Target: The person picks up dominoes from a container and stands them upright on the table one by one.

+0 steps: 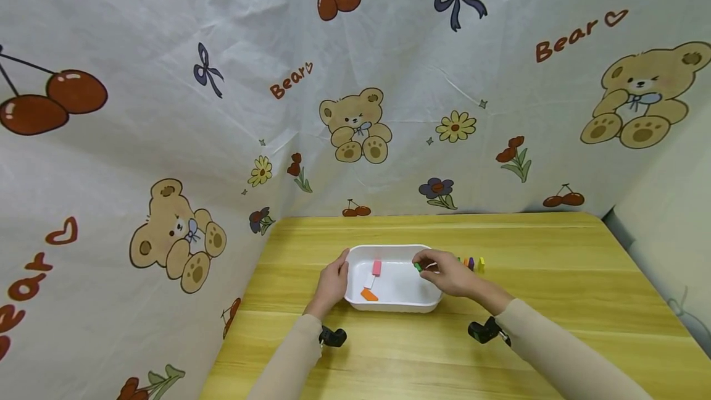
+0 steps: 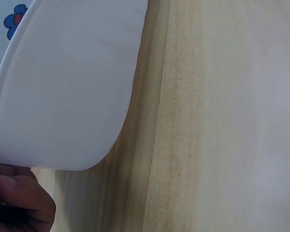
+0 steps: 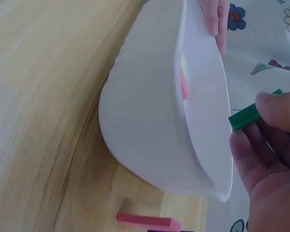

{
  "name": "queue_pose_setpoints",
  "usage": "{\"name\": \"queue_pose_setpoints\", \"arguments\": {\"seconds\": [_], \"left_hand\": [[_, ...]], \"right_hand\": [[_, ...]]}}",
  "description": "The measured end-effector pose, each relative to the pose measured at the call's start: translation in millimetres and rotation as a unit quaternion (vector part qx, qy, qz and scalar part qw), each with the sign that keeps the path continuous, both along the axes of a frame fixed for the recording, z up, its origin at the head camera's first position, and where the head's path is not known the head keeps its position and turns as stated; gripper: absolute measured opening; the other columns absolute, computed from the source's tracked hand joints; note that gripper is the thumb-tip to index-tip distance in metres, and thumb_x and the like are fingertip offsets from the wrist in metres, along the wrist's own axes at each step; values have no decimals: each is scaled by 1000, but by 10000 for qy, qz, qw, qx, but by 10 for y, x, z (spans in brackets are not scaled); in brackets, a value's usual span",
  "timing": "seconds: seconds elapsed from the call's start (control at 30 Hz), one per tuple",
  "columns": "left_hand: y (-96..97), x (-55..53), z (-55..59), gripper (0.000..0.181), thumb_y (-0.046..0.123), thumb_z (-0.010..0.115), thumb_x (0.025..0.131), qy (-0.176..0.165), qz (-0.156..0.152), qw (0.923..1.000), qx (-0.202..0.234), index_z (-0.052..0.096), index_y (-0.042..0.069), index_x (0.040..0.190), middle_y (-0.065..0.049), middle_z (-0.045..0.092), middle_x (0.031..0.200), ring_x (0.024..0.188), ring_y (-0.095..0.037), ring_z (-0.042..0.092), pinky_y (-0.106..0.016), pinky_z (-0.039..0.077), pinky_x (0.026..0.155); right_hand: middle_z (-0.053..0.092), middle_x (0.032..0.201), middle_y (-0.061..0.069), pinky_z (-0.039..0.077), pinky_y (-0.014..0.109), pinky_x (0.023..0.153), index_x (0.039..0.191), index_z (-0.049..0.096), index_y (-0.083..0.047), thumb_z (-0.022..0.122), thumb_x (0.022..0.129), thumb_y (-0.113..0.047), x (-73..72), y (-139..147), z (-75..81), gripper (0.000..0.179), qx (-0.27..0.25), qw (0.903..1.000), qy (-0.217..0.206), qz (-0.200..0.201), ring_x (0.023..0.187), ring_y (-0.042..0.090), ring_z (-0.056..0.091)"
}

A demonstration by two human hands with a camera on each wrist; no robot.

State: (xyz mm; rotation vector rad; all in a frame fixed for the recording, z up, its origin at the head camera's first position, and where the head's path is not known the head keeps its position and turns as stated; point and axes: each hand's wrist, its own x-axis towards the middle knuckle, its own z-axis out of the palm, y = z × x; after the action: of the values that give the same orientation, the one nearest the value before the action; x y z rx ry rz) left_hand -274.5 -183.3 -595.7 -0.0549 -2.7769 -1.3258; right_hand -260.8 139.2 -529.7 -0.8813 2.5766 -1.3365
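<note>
A white plastic basin point(image 1: 397, 308) sits on the wooden table, with pink, white and orange blocks lying inside. At its left end, my left hand point(image 1: 331, 284) grips the rim; in the left wrist view, that hand's curled fingers point(image 2: 26, 198) show by the basin's corner. Over the basin's right side, my right hand point(image 1: 451, 273) pinches a small green block point(image 3: 245, 116) between thumb and fingers. Within the basin, the pink block point(image 1: 377, 268) lies towards the back, the white block point(image 1: 370, 281) in the middle and the orange block point(image 1: 369, 294) nearer the front.
To the right of the basin, several small blocks stand on the table point(image 1: 389, 357), among them a yellow block point(image 1: 481, 263) and a purple block point(image 1: 471, 263). A pink block point(image 3: 147, 222) lies beside the basin in the right wrist view. Printed cloth point(image 1: 411, 79) hangs behind the table.
</note>
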Motion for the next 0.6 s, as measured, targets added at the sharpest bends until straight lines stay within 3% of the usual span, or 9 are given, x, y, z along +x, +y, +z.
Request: {"name": "queue_pose_setpoints", "arguments": {"seconds": [0.37, 0.6], "left_hand": [[-4, -8, -2, 45, 24, 45, 112, -18, 36, 10000, -20, 47, 16, 157, -13, 53, 154, 141, -33, 51, -51, 46, 113], [-10, 0, -3, 44, 20, 45, 111, 149, -17, 9998, -120, 49, 12, 155, -15, 55, 152, 139, -35, 53, -51, 47, 112]], "right_hand": [[69, 113, 9, 60, 35, 92, 117, 67, -5, 65, 98, 2, 49, 170, -13, 21, -95, 9977, -311, -589, 109, 27, 65], [69, 116, 16, 61, 33, 88, 122, 64, 3, 65, 98, 2, 71, 266, -32, 24, -169, 9960, -411, -771, 109, 31, 65]]}}
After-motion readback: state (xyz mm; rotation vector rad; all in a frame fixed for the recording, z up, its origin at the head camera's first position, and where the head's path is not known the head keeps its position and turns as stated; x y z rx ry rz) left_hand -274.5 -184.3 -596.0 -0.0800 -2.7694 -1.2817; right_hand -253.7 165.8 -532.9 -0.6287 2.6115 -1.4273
